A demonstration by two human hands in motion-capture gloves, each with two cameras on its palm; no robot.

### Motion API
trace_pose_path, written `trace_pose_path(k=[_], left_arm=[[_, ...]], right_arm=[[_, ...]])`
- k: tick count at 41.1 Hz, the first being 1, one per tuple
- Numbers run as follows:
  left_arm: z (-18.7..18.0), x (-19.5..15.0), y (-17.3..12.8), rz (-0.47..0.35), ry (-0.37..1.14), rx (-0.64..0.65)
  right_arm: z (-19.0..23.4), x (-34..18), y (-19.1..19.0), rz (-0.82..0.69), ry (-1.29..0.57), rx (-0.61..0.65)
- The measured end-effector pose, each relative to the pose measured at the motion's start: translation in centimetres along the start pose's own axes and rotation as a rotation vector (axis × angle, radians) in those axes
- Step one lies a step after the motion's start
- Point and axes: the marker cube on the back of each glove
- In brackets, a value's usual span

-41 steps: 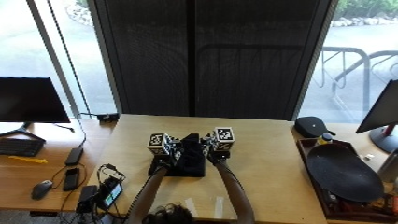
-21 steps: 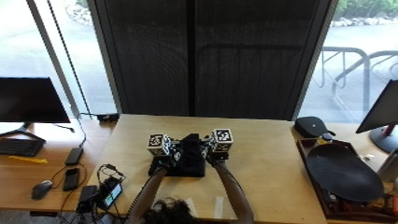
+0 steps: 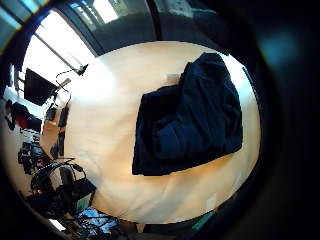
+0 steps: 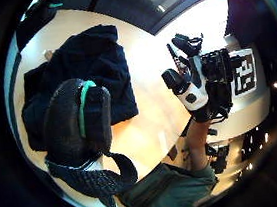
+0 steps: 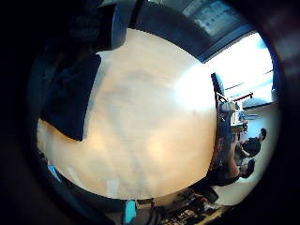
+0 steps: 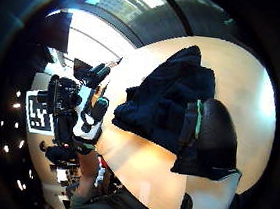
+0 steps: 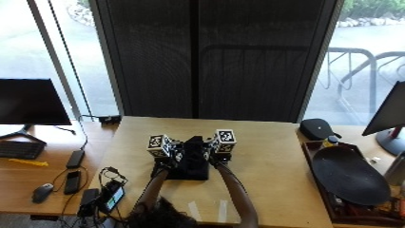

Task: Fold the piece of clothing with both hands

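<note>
Hovering over the dark folded garment (image 7: 191, 161) on the desk (image 7: 272, 152), left hand (image 7: 169, 153) and right hand (image 7: 214, 149) flank it; whether their fingers grasp cloth I cannot tell. Lifting unevenly could likely undo the loose upper layers.

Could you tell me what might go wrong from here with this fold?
The dark garment is already a lumpy bundle on the table, so another fold may trap creases. The left hand and right hand are above it, not gripping, so the loose upper layer could slip open.
</note>
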Motion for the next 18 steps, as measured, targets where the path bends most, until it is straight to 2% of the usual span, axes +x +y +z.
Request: trace_pose_path(k=[2,6,8,12,18], left_arm=[[0.4,-0.3,-0.3,-0.006,0.021,-0.015],[-1.8,1.3,0.9,-0.005,0.094,-0.060],[-2.2,1.4,0.6,-0.005,0.093,-0.041],[-1.9,0.8,-0.4,-0.014,0.060,-0.007],[-1.3,0.6,-0.7,-0.006,0.070,-0.026]], right_arm=[[0.2,0.4,-0.4,0.022,0.032,-0.011],[-0.4,2.4,-0.4,0.225,0.254,-0.036],[-0.6,2.0,-0.9,0.204,0.237,-0.020],[0.5,0.9,-2.2,0.073,0.066,-0.007],[1.0,2.1,-2.5,0.131,0.106,-0.044]])
